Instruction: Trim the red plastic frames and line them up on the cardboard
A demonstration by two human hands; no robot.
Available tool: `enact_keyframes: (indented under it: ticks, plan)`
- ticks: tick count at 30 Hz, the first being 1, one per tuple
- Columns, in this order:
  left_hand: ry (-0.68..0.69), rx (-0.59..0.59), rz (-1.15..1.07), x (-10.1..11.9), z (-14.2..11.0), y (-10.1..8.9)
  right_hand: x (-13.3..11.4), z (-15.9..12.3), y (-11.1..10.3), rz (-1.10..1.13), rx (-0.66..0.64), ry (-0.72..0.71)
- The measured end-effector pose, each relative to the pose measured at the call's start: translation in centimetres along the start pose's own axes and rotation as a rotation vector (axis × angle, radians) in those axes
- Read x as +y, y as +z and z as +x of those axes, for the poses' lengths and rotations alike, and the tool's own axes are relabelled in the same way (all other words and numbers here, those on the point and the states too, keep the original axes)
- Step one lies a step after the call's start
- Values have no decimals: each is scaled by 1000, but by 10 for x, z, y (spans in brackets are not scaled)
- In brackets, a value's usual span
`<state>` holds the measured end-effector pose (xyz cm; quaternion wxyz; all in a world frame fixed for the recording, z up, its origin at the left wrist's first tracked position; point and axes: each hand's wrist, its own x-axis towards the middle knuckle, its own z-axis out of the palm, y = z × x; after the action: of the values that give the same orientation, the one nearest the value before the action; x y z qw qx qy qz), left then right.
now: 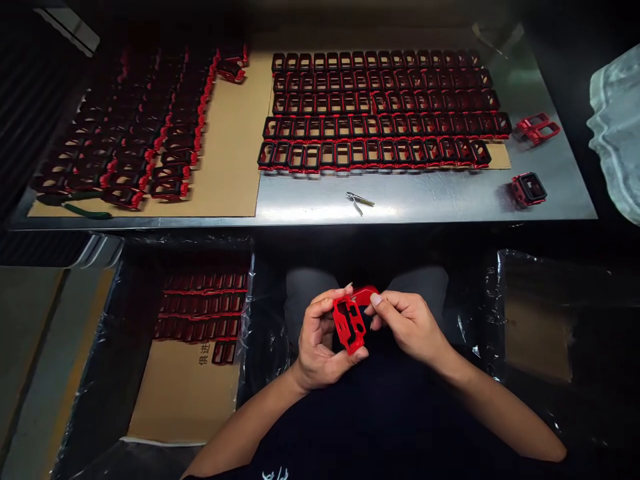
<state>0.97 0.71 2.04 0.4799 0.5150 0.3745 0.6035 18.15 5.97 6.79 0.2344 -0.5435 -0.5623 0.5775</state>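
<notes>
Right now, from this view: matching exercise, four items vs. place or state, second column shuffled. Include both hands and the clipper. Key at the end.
Column 1
1. left hand
2. right hand
3. silver clipper
4. green-handled tool

Column 2
A. lying on the bare metal top, nearer the wearer than the frame rows
B. near the front left corner of the left cardboard sheet
C. gripping a red frame
D. thumb and fingers at a red piece behind that frame

Pairs: 1-C, 2-D, 3-A, 4-B
</notes>
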Motion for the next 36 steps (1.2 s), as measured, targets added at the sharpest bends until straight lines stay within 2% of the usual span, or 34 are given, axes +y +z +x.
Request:
enact_keyframes:
  ticks: [6,14,18,24,28,30,32,34,35,36]
  plan:
    - [-13,23,1,0,-2,-1,2,4,3,-47,-79,-46]
    - [-25,136,-191,7,-3,-8,9,9,5,-91,-197,-51]
    - [-26,173,-200,8,-7,-13,9,13,8,-106,-260,-59]
    - [-35,174,-140,6,-8,-11,10,11,9,-108,-232,-67]
    - [8,177,-112,5,-10,-13,13,12,7,-96,-214,-42]
    - [34,276,-65,7,-14,-30,14,13,5,-93,-210,-22]
    - [-33,541,106,12,-21,-64,16,13,3,-94,-184,12]
    - [-270,924,424,22,-33,-112,21,15,-2,-101,-150,61]
    - [-498,1093,640,28,-42,-136,25,17,-5,-107,-143,84]
    - [-626,1195,735,35,-52,-159,30,19,-8,-114,-142,102]
